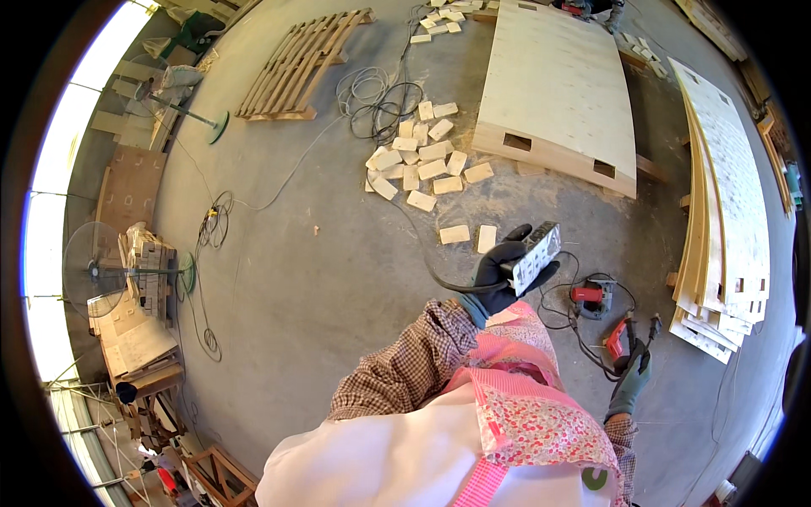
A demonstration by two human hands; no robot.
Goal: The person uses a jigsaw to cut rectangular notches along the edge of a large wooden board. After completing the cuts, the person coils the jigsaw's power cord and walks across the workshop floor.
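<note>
My left hand (pixel 500 269), in a dark-palmed glove, is closed around a white power strip (pixel 537 258) with a row of sockets. A thick black cable runs from the strip's near end to the floor. Lower right, my right hand (pixel 632 378), also gloved, is closed on a dark power cord, and its black plug (pixel 655 324) sticks up past the fingers. A red-handled tool (pixel 618 340) lies close by those fingers; whether they touch it I cannot tell. Just beyond is a red and grey power tool (pixel 591 296) with its cord looped around it.
Many wooden blocks (pixel 435 152) lie scattered ahead, beside a large plywood panel (pixel 553 84) with cut-outs. Stacked panels (pixel 731 203) stand at right. A slatted pallet (pixel 304 63), coiled cables (pixel 372 93) and standing fans (pixel 93 269) are at left. A person (pixel 591 8) is at the far edge.
</note>
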